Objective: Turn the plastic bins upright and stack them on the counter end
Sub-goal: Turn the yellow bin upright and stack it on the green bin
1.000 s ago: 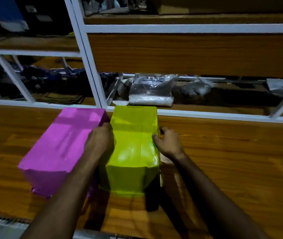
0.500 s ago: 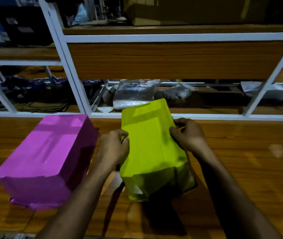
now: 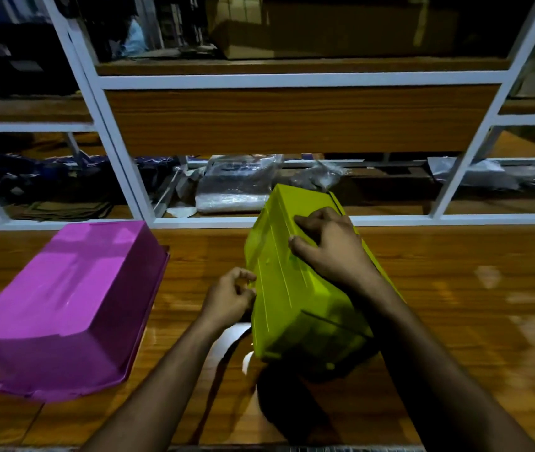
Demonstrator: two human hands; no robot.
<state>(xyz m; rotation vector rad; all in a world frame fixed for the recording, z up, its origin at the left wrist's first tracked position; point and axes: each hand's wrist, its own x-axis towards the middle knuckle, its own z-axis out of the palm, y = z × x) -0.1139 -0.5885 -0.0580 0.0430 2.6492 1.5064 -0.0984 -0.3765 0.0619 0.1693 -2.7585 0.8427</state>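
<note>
My two bare forearms reach forward from the bottom edge over a glossy wooden bench (image 3: 455,321). Nearest me, the yellow-green bin (image 3: 292,298) is tipped up on its long side, partway through a roll; a second ago it lay flat, bottom-up, close beside the purple one. Its near end hangs just clear of the wood, casting a dark shadow below.

My left hand (image 3: 230,298) sits at the bin's lower left edge, fingers (image 3: 243,277) curled and pinching the rim there. My right hand (image 3: 328,246) lies spread over the upper face, fingers pressed flat against the plastic and wrapped over its far edge, so both hands hold this one bin.

To the left, well apart now, the purple bin (image 3: 64,305) rests upside down, untouched, its rim flange on the bench.

Beyond the bench stands a white-framed shelf unit (image 3: 122,177) with wood panels. On its low shelf lies a clear plastic bag (image 3: 233,190), with dark clutter farther left.

I judge the turn about half done: the open mouth has yet to face up, and neither bin is stacked.
</note>
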